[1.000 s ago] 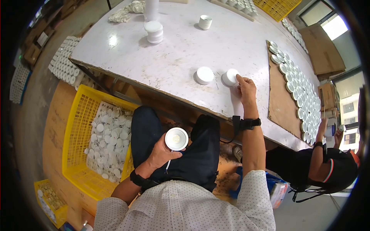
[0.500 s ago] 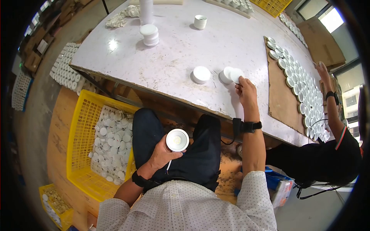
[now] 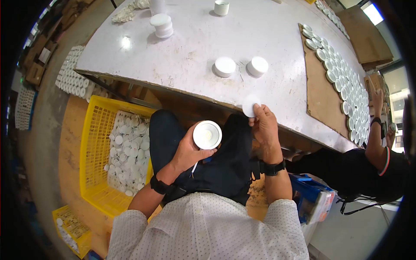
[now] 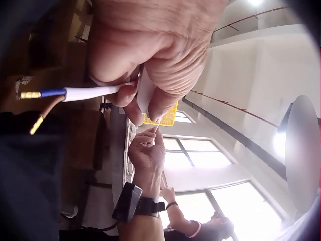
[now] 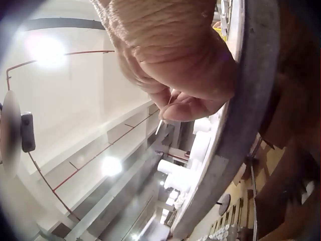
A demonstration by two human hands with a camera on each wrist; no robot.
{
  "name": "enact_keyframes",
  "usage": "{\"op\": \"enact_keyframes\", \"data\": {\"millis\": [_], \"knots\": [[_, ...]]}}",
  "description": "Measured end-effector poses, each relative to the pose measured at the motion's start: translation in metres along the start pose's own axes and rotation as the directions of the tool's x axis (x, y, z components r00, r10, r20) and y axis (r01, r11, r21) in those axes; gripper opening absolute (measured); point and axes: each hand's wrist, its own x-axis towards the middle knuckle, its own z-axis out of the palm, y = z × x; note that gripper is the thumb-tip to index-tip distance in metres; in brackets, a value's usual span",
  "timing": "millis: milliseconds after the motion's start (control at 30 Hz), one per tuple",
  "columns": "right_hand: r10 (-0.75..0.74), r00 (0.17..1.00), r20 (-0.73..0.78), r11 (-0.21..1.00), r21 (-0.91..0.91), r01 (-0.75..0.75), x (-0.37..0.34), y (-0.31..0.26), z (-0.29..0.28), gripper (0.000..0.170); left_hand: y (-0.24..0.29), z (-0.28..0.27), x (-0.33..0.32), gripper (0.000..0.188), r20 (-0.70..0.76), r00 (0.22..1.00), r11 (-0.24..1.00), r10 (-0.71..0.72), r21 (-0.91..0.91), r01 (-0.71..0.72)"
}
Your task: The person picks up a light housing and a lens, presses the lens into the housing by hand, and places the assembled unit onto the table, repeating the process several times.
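Observation:
My left hand [image 3: 186,151] grips a white round downlight [image 3: 207,134] over my lap, its open face turned up. From it hangs a white cable [image 4: 90,93] with blue and brown wire ends, seen in the left wrist view. Between thumb and fingers, my right hand [image 3: 265,126] pinches a thin white disc [image 3: 250,106] at the table's front edge. The disc is a little to the right of the downlight and apart from it. Two short stacks of white discs, a left stack [image 3: 225,67] and a right stack [image 3: 258,66], stand on the table beyond.
Farther back on the table [image 3: 190,47] are a taller white stack [image 3: 161,26] and a white cup-like piece [image 3: 221,8]. Cardboard [image 3: 318,97] at right bears many white rings. A yellow basket [image 3: 93,138] of white discs stands at left. Another person [image 3: 346,173] works at right.
My right hand has taken a disc off the right stack and drawn it back toward my lap. The left hand, still holding the downlight, has shifted slightly up and right.

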Motion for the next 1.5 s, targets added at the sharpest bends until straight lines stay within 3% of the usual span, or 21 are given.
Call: {"op": "enact_keyframes", "data": {"millis": [567,700,800,867,1000,1100,1267,1500], "knots": [[0.227,0.972,0.066,0.972,-0.079,-0.222,-0.036,0.045,0.010,0.012,-0.019,-0.015,0.003,0.070,-0.029,0.997,0.981,0.078,0.181,-0.071],[0.231,0.969,0.092,0.963,-0.164,-0.214,-0.040,0.056,0.016,0.015,-0.020,-0.012,0.003,0.072,-0.035,0.996,0.981,0.080,0.181,-0.073],[0.225,0.968,0.108,0.959,-0.199,-0.201,-0.042,0.062,0.019,0.021,-0.016,-0.008,0.001,0.070,-0.047,0.999,0.997,0.028,0.070,-0.025],[0.212,0.969,0.124,0.950,-0.258,-0.175,-0.045,0.062,0.026,0.022,-0.021,-0.011,0.001,0.070,-0.018,0.997,0.982,0.081,0.171,-0.076],[0.179,0.977,0.120,0.927,-0.354,-0.126,-0.047,0.064,0.036,0.024,-0.020,-0.006,-0.001,0.067,-0.069,0.997,0.988,0.035,0.154,-0.024],[0.155,0.980,0.126,0.917,-0.388,-0.096,-0.045,0.073,0.035,0.024,-0.025,-0.007,-0.002,0.062,-0.101,0.992,0.965,0.073,0.258,-0.045],[0.153,0.980,0.130,0.930,-0.355,-0.098,-0.048,0.070,0.042,0.026,-0.023,-0.006,-0.003,0.054,-0.134,0.986,0.886,0.104,0.462,-0.031],[0.219,0.966,0.140,0.940,-0.295,-0.170,-0.048,0.070,0.043,0.027,-0.028,-0.007,-0.004,0.049,-0.143,0.983,0.864,0.119,0.503,-0.032]]}}
